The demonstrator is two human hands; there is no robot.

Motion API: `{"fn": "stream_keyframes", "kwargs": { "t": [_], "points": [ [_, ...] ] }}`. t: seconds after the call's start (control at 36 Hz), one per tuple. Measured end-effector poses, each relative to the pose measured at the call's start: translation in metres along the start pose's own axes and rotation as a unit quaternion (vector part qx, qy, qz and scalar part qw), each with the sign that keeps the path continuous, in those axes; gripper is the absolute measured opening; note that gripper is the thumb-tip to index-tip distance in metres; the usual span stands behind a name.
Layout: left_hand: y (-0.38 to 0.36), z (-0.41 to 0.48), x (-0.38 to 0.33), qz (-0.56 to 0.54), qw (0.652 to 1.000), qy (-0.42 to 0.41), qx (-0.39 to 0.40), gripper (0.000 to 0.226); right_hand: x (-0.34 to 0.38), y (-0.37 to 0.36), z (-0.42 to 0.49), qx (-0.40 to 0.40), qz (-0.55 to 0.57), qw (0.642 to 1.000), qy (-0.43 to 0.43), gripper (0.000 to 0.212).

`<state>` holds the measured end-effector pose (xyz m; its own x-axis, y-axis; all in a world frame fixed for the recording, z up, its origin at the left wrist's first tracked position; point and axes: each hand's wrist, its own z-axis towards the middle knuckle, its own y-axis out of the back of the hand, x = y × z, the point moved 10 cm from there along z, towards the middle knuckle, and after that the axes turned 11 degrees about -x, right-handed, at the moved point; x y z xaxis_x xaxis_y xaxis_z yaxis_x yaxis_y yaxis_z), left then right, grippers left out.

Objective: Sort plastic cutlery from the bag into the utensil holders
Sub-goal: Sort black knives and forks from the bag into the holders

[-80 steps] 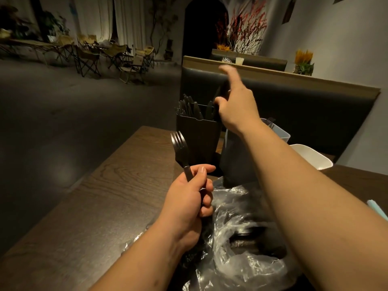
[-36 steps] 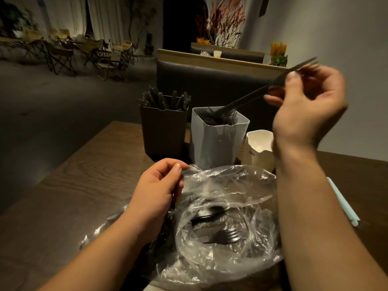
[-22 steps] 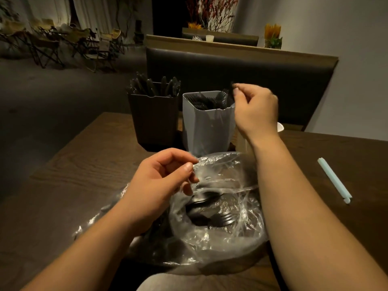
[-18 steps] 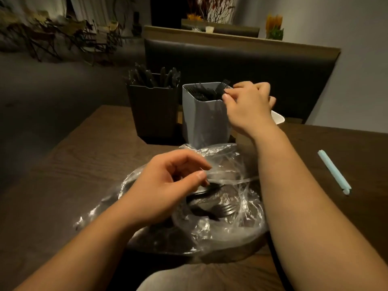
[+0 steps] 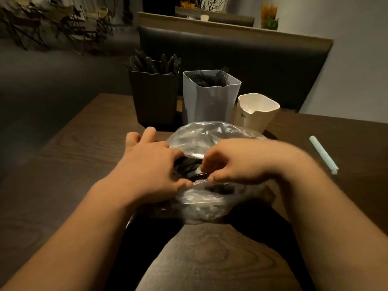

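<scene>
A clear plastic bag (image 5: 210,133) lies on the wooden table (image 5: 84,154) with black cutlery (image 5: 186,164) inside it. My left hand (image 5: 151,171) holds the bag's mouth, thumb below and fingers at the upper edge, two fingers sticking out straight. My right hand (image 5: 237,162) is blurred and reaches into the opening with curled fingers close to the cutlery; whether it grips a piece is unclear. Behind the bag stand a black holder (image 5: 154,97) full of black utensils, a grey holder (image 5: 210,101) with black forks, and a cream holder (image 5: 257,116) that looks empty.
A pale blue wrapped stick (image 5: 323,154) lies on the table to the right. A dark padded bench back (image 5: 252,59) rises right behind the holders. Folding chairs stand far off at the left.
My right hand dropped its fork into the grey holder and came back down to the bag's mouth. My left hand moved forward onto the opening. The view tilted downward.
</scene>
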<state>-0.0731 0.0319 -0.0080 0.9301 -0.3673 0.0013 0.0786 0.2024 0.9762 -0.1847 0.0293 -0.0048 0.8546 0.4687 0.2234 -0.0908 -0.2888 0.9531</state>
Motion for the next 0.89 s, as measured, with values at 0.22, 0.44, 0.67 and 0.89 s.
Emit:
{"fn": "stream_keyframes", "kwargs": {
  "t": [0.22, 0.44, 0.67, 0.89],
  "points": [
    [-0.01, -0.01, 0.028, 0.036, 0.995, 0.056, 0.077, 0.095, -0.02, 0.005, 0.015, -0.136, -0.059, 0.987, -0.053, 0.1],
    [-0.03, -0.017, 0.035, -0.071, 0.979, 0.109, 0.155, 0.114, 0.0, -0.012, 0.026, -0.112, -0.067, 0.991, 0.019, 0.095],
    [-0.027, -0.005, 0.027, -0.165, 0.978, 0.074, 0.106, 0.102, 0.028, -0.026, 0.037, -0.098, -0.029, 0.992, 0.077, 0.099],
    [-0.026, -0.005, 0.023, -0.25, 0.956, 0.09, 0.124, 0.105, 0.035, -0.027, 0.039, -0.135, -0.136, 0.977, 0.097, 0.06]
  ]
}}
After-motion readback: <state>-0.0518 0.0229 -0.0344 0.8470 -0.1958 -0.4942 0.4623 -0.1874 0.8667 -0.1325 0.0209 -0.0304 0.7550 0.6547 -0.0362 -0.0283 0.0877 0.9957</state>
